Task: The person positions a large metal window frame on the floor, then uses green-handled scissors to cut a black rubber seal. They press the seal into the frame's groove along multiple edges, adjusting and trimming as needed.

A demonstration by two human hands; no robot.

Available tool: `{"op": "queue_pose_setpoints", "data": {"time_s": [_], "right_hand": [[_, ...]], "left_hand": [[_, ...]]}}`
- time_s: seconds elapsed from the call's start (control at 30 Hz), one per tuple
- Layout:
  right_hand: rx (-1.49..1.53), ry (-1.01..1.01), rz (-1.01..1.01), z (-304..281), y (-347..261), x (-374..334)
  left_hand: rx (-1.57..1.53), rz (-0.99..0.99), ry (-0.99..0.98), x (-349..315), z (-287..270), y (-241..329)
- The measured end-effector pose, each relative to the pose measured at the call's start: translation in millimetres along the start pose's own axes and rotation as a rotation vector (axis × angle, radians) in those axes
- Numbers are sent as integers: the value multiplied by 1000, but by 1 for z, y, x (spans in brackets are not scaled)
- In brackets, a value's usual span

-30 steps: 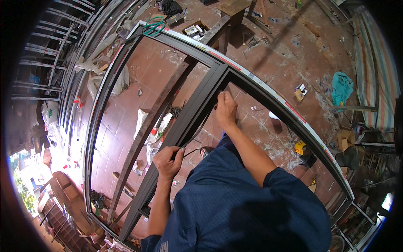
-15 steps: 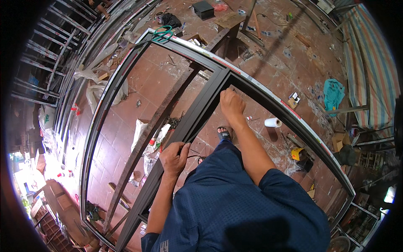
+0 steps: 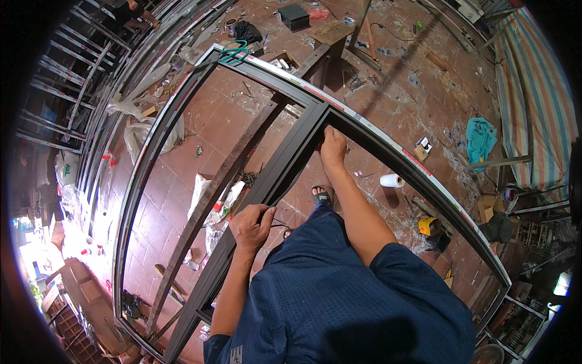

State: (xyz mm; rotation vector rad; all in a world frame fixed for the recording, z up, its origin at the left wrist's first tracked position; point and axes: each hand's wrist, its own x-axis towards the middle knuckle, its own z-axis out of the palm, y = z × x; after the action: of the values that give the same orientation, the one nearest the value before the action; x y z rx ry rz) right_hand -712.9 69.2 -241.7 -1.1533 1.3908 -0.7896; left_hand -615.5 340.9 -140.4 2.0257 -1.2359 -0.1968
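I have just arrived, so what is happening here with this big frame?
A person in a dark blue shirt is working at a large dark frame raised above the tiled floor. The left hand is closed beside its middle bar, with a thin black strip sticking out from the grip. The right hand is near the bar's far end; its fingertips are hidden, so its hold is unclear. A white roll is on the floor.

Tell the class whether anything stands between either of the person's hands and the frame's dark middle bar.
Nothing visible does. The right hand is beside the upper end of the middle bar, some fingers hidden. The left hand overlaps the bar lower down, so whatever lies beneath it is hidden.
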Motion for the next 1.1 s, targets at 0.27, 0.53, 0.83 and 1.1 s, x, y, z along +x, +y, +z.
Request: {"op": "queue_pose_setpoints", "data": {"time_s": [0.27,0.53,0.83,1.1], "right_hand": [[213,-79,-45,3,31,10],[238,-360,-27,-20,27,0],[318,-414,43,-20,25,-12],[312,-454,17,-16,37,0]], "left_hand": [[12,-11,32,0,5,-6],[9,-63,86,-7,7,-6],[211,132,61,-8,7,-11],[249,208,53,-8,8,-10]]}}
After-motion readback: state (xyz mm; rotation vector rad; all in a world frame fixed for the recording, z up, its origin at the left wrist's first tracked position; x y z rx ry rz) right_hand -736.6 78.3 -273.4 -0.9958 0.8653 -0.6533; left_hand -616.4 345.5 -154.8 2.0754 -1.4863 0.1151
